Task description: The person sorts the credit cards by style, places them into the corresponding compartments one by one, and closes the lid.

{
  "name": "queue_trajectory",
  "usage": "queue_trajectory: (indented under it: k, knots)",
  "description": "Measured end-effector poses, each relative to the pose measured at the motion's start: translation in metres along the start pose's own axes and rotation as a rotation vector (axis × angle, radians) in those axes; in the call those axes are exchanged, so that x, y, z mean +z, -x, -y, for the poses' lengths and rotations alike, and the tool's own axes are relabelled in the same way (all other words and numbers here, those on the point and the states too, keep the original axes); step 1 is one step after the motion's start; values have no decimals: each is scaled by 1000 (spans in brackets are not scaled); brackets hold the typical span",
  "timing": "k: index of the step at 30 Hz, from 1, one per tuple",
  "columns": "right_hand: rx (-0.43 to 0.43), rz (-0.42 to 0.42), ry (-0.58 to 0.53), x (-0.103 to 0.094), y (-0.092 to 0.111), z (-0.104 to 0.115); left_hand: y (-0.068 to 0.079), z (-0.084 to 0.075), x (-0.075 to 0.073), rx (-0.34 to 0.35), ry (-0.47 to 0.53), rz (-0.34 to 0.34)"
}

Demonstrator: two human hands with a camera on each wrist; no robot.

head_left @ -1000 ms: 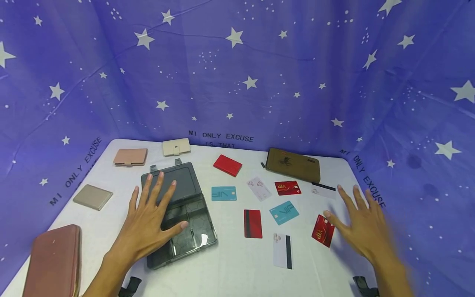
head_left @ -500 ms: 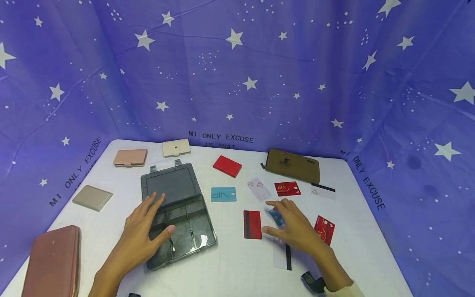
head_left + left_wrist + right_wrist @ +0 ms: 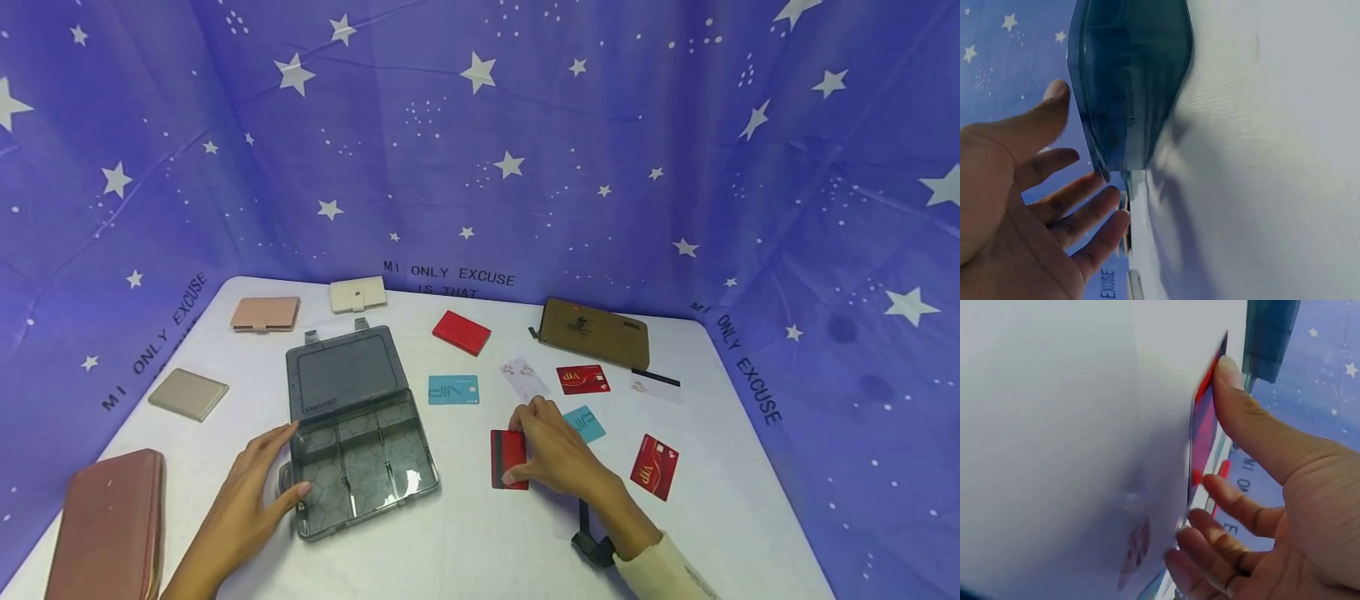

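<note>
In the head view my right hand [image 3: 558, 454] is at a red card [image 3: 507, 458] with a dark stripe, lying on the white table. Thumb and fingers grip the card's edges; the right wrist view shows the thumb on one end of the red card [image 3: 1205, 422] and the forefinger at the other. My left hand [image 3: 251, 500], fingers relaxed and spread, is at the left edge of a grey transparent divided box [image 3: 367, 458] with its lid folded back. In the left wrist view the fingertips lie close by the box [image 3: 1132, 75]; contact is unclear.
Around the right hand lie blue cards [image 3: 453, 390], red VIP cards [image 3: 655, 467] and pale cards [image 3: 524, 377]. A brown zip wallet [image 3: 594, 333] and a red card holder [image 3: 461, 332] lie farther back. Left are a pink wallet [image 3: 105, 529] and smaller cases [image 3: 188, 394].
From the far right, my right hand has moved left and down onto the red striped card. My left hand has drawn back from above the box to its left edge.
</note>
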State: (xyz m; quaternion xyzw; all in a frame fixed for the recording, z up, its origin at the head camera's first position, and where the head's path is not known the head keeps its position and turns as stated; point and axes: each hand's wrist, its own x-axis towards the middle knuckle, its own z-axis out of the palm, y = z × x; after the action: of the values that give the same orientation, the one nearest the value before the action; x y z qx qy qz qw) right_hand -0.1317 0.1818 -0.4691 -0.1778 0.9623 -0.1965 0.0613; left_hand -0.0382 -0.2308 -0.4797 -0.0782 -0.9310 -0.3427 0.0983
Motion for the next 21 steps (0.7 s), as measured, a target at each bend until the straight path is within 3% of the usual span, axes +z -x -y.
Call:
queue_trajectory:
  k: [5,14,21]
  knots:
    - [-60,23,-186,-2,-4,7,2,2,1,-7,-60,-18]
    - [-184,-184,-519,-12,-19,48,1,1,0,7,-142,-55]
    - [-231,-212,-682,-3,-34,83,-2,0,-1,-2,-148,-34]
